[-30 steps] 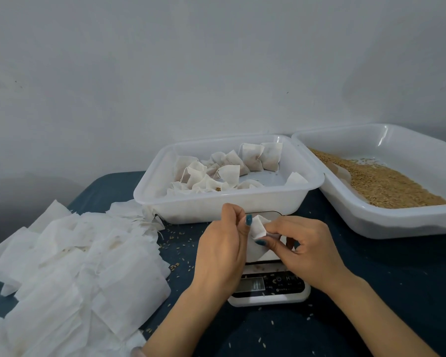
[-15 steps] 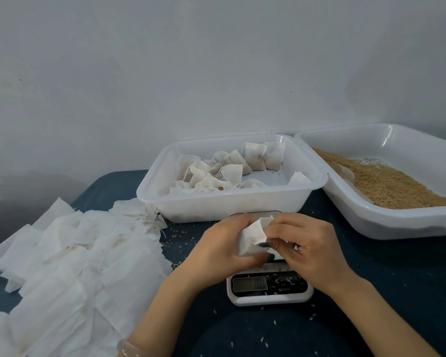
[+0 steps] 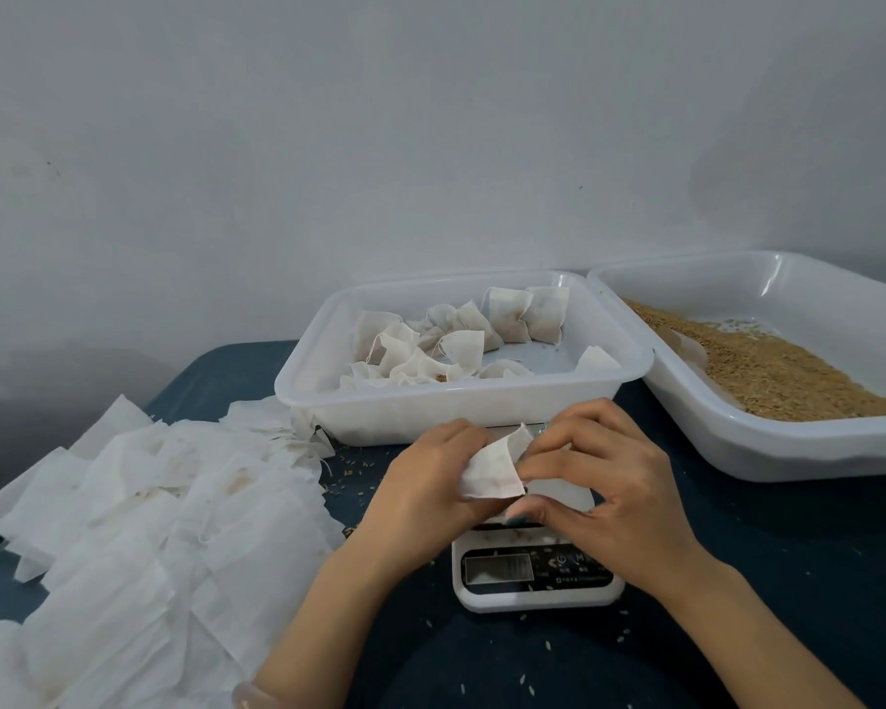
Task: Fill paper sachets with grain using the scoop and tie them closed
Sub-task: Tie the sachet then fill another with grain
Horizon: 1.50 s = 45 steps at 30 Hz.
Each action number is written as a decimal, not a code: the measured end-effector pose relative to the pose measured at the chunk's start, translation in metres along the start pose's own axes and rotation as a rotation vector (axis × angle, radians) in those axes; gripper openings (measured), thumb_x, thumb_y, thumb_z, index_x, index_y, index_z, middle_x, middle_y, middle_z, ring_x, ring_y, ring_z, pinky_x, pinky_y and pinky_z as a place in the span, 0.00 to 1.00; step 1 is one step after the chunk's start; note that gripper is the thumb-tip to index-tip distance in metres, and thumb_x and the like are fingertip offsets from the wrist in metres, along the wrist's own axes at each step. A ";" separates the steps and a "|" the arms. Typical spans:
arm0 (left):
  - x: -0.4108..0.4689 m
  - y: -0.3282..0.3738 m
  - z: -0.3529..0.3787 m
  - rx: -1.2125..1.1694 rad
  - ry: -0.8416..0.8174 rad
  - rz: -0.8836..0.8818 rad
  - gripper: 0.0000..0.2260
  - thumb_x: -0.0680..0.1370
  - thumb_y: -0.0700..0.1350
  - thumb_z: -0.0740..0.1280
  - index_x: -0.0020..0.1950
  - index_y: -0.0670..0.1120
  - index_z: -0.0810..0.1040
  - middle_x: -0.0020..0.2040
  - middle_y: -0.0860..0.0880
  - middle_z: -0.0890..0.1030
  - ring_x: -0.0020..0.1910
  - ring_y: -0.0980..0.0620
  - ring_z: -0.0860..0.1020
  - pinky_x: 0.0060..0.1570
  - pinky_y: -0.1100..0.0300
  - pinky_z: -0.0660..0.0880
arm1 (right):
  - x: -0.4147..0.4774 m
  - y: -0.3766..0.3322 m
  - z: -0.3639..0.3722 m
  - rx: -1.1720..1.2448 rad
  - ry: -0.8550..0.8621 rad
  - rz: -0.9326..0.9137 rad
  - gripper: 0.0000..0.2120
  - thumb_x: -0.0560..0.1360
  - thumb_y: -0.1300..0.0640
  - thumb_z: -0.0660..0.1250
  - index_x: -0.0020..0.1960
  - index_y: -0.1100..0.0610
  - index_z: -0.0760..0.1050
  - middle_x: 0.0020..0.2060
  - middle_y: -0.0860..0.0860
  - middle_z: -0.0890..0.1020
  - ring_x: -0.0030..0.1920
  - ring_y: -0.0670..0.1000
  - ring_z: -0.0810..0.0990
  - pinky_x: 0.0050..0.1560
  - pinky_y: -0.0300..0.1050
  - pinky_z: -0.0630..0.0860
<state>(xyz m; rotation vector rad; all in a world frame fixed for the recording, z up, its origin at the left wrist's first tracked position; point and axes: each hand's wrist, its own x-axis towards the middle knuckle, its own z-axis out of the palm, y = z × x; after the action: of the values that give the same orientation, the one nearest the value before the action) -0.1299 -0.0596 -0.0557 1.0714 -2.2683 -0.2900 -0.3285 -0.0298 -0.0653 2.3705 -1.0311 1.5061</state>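
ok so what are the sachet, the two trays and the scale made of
The sachet looks like thin matt white paper or a similar fibre sheet: it creases softly and is slightly see-through. The sachet tray and grain tray look like glossy white plastic, with moulded rounded rims and light glints. The scale has a smooth, plastic-looking white body; its dark glossy panel could be plastic or glass.

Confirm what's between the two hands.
Head view: one paper sachet, pinched by the left hand and right hand, above the scale.
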 end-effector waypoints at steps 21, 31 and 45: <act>0.000 -0.003 0.005 -0.108 0.073 -0.228 0.11 0.74 0.53 0.73 0.44 0.58 0.70 0.41 0.63 0.75 0.44 0.65 0.72 0.37 0.68 0.63 | 0.054 0.086 -0.076 -0.489 -0.043 0.830 0.13 0.78 0.63 0.61 0.61 0.59 0.77 0.56 0.56 0.81 0.57 0.60 0.77 0.55 0.54 0.75; 0.000 0.000 0.009 -0.157 0.058 -0.221 0.12 0.74 0.54 0.73 0.41 0.60 0.69 0.42 0.67 0.76 0.44 0.64 0.73 0.36 0.67 0.63 | 0.050 0.121 -0.094 -0.726 -0.691 1.139 0.13 0.81 0.54 0.60 0.40 0.59 0.73 0.36 0.53 0.76 0.34 0.52 0.73 0.34 0.44 0.67; 0.000 -0.001 0.010 -0.154 0.032 -0.204 0.14 0.72 0.50 0.73 0.38 0.64 0.69 0.41 0.65 0.75 0.40 0.62 0.72 0.34 0.65 0.61 | 0.047 0.127 -0.091 -0.295 -0.170 1.210 0.16 0.79 0.56 0.66 0.65 0.58 0.71 0.55 0.53 0.79 0.45 0.52 0.77 0.42 0.46 0.70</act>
<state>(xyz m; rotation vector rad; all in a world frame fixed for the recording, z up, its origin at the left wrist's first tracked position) -0.1352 -0.0608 -0.0643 1.2180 -2.0731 -0.5180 -0.4624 -0.1049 -0.0097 1.6407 -2.7707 1.1704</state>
